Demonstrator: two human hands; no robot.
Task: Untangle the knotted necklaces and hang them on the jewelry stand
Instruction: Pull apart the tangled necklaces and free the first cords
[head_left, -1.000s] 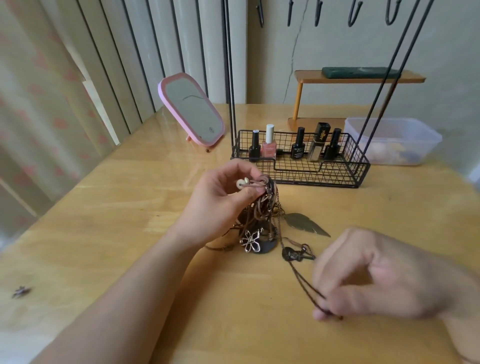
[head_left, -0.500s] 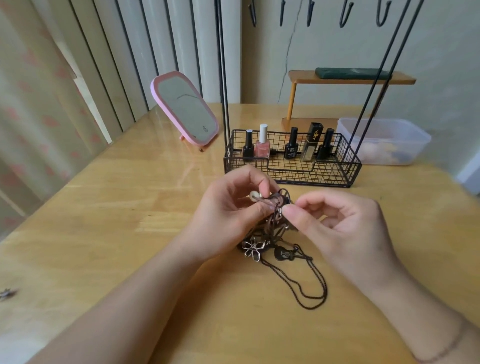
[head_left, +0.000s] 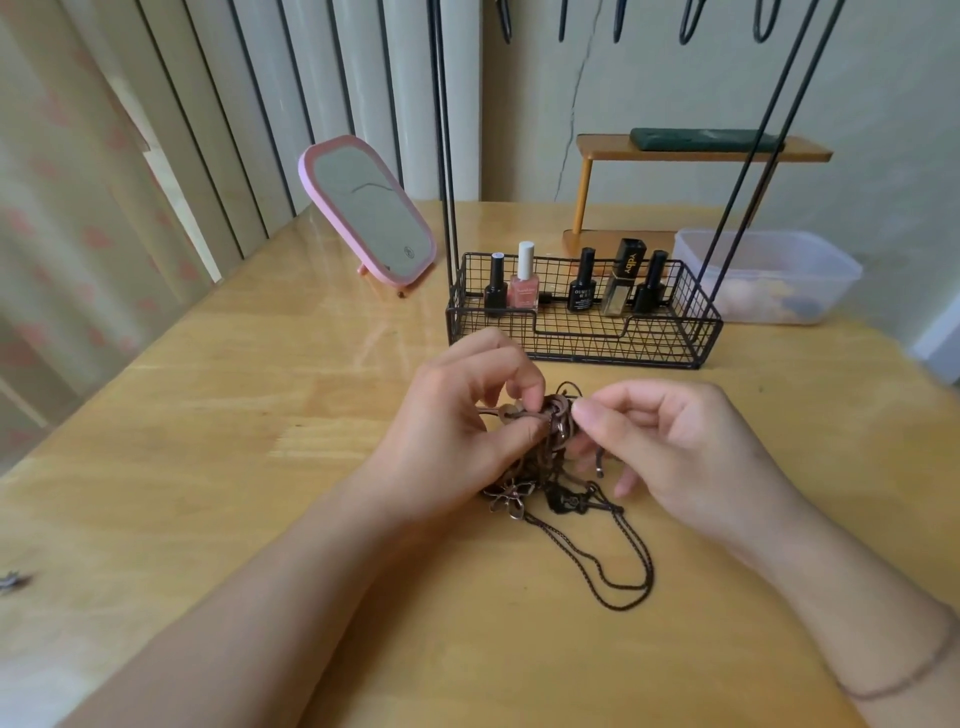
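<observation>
A knotted bundle of brown cord necklaces (head_left: 555, 447) hangs between my hands just above the wooden table (head_left: 260, 415). My left hand (head_left: 462, 431) pinches the top of the knot with thumb and fingers. My right hand (head_left: 660, 447) pinches the knot from the right side. A flower pendant (head_left: 511, 500) and a dark pendant (head_left: 566, 503) lie on the table under the bundle, and a dark cord loop (head_left: 623, 577) trails toward me. The black wire jewelry stand (head_left: 582, 332) rises behind my hands, its hooks (head_left: 691, 21) at the top edge.
Several nail polish bottles (head_left: 524, 283) stand in the stand's basket. A pink mirror (head_left: 369, 210) leans at the back left. A clear plastic tub (head_left: 769, 275) and a small wooden shelf (head_left: 701, 150) sit at the back right. A small trinket (head_left: 13, 581) lies at the left edge.
My right hand let go of the cord loop near the table's front and came up to the knot beside my left hand. The loop now lies slack on the table.
</observation>
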